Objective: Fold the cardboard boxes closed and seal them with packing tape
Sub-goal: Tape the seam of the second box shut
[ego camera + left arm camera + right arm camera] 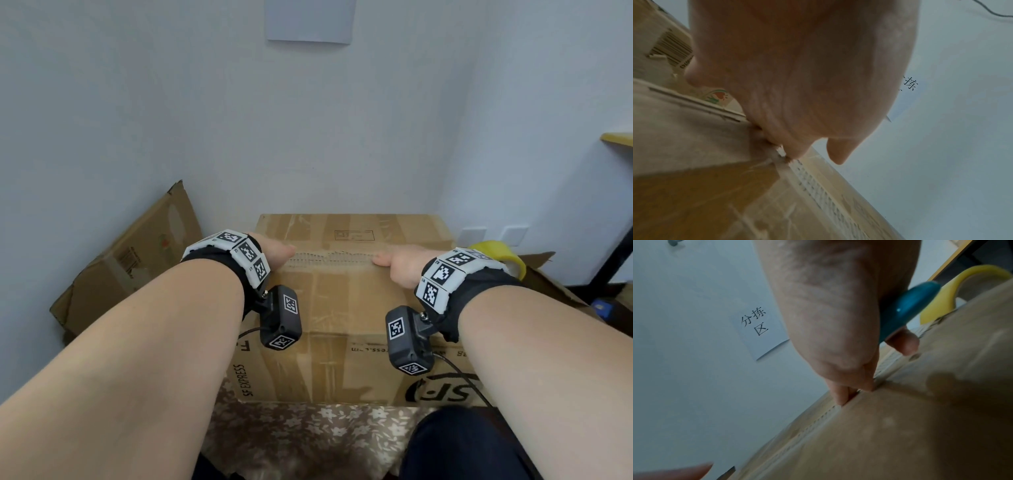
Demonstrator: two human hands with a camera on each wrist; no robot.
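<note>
Both hands press along the centre seam (334, 257) of a cardboard box (349, 301) as a person folds its top flaps shut. The left hand (274, 251) lies at one end of the seam with fingers laid fairly flat and holding nothing. The right hand (399, 265) bears down at the other end, its fingertips (840, 395) dipping into the gap between the flaps while the same hand grips a blue-handled tool (906, 308), the rest of it hidden. A yellow roll of packing tape (503, 255) sits just beyond the right wrist; a second, flattened carton (137, 257) leans outside the left hand.

The step would go best with the two flap edges butted level and held flat from both ends, so tape can bridge the corrugated edge without a ridge. The box lies squarely between the forearms, its seam and long axis running hand to hand, the printed side facing the person.
</note>
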